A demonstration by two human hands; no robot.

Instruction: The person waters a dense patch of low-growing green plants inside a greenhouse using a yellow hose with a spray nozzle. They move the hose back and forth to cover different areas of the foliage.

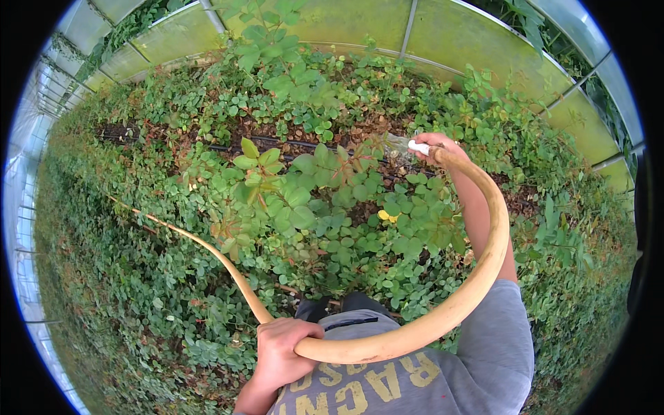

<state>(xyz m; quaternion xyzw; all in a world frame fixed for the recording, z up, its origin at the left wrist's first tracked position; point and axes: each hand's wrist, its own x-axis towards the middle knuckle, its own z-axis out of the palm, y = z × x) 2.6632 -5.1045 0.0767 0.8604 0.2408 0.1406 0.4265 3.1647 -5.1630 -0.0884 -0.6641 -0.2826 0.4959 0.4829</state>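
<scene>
A thick tan hose (429,325) loops across in front of my body. My right hand (448,146), arm stretched forward, is closed around the hose's end, where a short white nozzle (419,146) sticks out to the left. Clear water (398,148) sprays from it onto soil and dry leaves among the plants. Close to my waist, my left hand (282,349) grips the middle of the hose. From there the hose runs off to the far left over low foliage. A leafy plant (294,200) with reddish shoots stands between my hands.
Dense green plants (159,290) surround me on all sides. Thin black tubes (304,144) lie along the brown, leaf-strewn soil ahead. Beyond the bed runs a greenish translucent panel wall (346,31) with metal posts. Yellow leaves (387,216) show near the middle.
</scene>
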